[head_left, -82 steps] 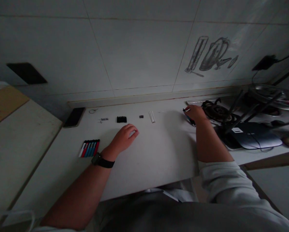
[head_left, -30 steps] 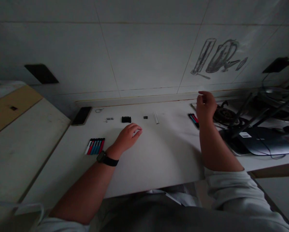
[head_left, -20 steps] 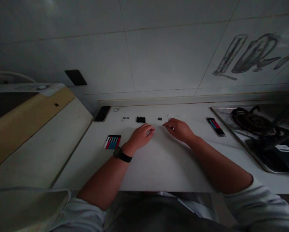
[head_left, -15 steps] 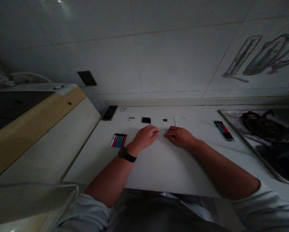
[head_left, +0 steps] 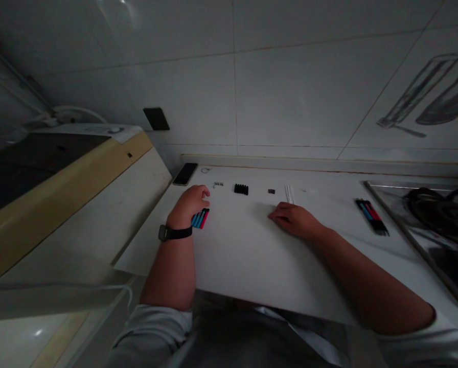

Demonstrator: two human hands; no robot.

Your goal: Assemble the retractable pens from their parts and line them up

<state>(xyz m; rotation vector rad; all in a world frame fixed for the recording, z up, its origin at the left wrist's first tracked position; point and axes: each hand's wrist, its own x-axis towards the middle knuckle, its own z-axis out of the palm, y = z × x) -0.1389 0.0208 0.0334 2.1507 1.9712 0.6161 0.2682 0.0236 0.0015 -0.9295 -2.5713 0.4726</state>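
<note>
Your left hand (head_left: 189, 203) has just swung away from the middle of the counter (head_left: 236, 255) and is now over the row of coloured barrels (head_left: 200, 220) on your left, so those barrels are the parts nearest it. Your right hand (head_left: 293, 220), which was over by the pen bunch (head_left: 372, 217) a few seconds ago, now rests near the centre, in much the same spot as a moment earlier. The bunch itself lies beside the hob (head_left: 428, 214), well apart from either hand.

On the left, your thumb and forefinger stand apart in a loose curve, with nothing visible in the gap; your other fingers are out of sight, and I can't tell whether any of them touch a barrel. On the right, your fingers are curled in with the tips close together, and I can't tell whether they hold anything.

Your left hand covers part of the row (only blue and red barrels show clear of it), and your right hand seems to mask the near ends of the white sticks (head_left: 289, 193). The silver pieces (head_left: 219, 184) and small black pieces (head_left: 271, 191) are too small and dim to identify. The hob is cut off at the right edge.
</note>
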